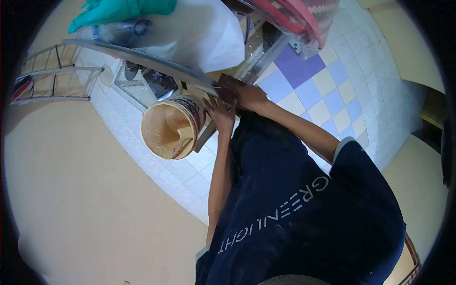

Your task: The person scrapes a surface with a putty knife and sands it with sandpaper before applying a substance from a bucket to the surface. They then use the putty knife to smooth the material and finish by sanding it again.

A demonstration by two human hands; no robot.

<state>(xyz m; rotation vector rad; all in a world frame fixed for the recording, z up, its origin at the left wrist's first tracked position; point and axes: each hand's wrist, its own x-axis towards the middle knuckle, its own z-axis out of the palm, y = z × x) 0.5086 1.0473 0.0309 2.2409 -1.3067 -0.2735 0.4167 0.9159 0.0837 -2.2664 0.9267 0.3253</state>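
Note:
My right hand (251, 98) is closed on a dark brown flat piece (228, 88), whose kind I cannot make out, at the corner of a grey-edged furniture panel (156, 65). Just below it, my left hand (220, 116) has its fingers spread, resting against the furniture beside a bucket. That plastic bucket (198, 111) is tilted toward me in view. Inside its open mouth are beige smears and a beige object with a reddish spot.
Atop the furniture lie a white bag (204, 33), a plastic bottle (118, 32) and a green cloth-like item (126, 9). A red woven bundle (304, 21) in clear plastic is at upper right. A metal ladder or rack (57, 76) stands left, by a beige wall (95, 190). The floor is tiled (327, 90).

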